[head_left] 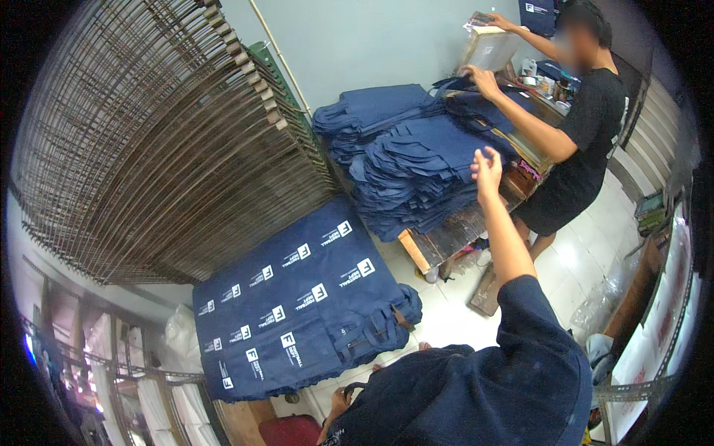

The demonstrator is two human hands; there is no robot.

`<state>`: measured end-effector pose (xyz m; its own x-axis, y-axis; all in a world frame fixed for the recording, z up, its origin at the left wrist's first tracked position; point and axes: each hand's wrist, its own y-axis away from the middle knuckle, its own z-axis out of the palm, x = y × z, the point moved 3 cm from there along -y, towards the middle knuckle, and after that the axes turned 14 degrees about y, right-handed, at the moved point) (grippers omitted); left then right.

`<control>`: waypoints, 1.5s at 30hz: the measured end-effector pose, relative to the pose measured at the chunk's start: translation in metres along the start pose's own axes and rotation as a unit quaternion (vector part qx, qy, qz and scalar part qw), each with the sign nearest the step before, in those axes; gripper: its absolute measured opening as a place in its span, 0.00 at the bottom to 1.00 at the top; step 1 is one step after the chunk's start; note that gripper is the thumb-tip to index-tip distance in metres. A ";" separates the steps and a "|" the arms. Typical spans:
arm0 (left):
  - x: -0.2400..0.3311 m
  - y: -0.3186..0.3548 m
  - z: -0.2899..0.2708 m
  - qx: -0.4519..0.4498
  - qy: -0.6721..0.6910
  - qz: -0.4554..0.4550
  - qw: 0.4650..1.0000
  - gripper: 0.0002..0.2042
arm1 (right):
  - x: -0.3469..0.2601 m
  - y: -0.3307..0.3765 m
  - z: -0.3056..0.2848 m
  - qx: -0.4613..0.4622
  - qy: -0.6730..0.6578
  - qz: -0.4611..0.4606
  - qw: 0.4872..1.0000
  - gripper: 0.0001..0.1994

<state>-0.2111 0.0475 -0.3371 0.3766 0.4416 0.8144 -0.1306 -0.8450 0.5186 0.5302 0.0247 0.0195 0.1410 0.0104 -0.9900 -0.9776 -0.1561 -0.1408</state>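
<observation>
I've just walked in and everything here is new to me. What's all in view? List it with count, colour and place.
slender-barred metal rack: one, brown-grey, upper left
white-printed fabric pieces: many, dark blue, spread below the rack
plain fabric piles: at least two, dark blue, on the table
worn wooden table: one, brown, centre
flat rectangular frame: one, pale, top right
wooden block: one, brown, on the floor
tiled floor: one, whitish, right of centre
rounded seat-like object: one, red, bottom edge
co-worker: one, black clothes, upper right
wearer's shirt: one, dark navy, bottom
left hand: one, bottom, by a dark loop; grip unclear
right hand: one, raised before the table
</observation>
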 end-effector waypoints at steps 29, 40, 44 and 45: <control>0.081 0.056 -0.030 0.140 -0.261 0.163 0.941 0.10 | -0.123 -0.093 0.154 0.051 0.485 -0.333 0.807 0.09; 0.401 0.051 0.126 -0.325 0.316 0.005 0.891 0.27 | -0.324 0.053 0.051 -0.257 0.127 -0.442 0.850 0.11; 0.455 0.075 0.205 -0.565 0.327 -0.154 0.742 0.45 | -0.371 0.116 0.004 -0.317 0.128 -0.566 0.750 0.09; 0.461 0.085 0.215 -0.607 0.347 -0.161 0.696 0.50 | -0.368 0.123 0.001 -0.315 0.137 -0.567 0.748 0.10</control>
<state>0.1491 0.1148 0.0266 0.0872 0.9451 0.3150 -0.9799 0.0244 0.1980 0.3579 0.0028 0.3670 0.9355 0.3005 -0.1858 0.0512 -0.6357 -0.7702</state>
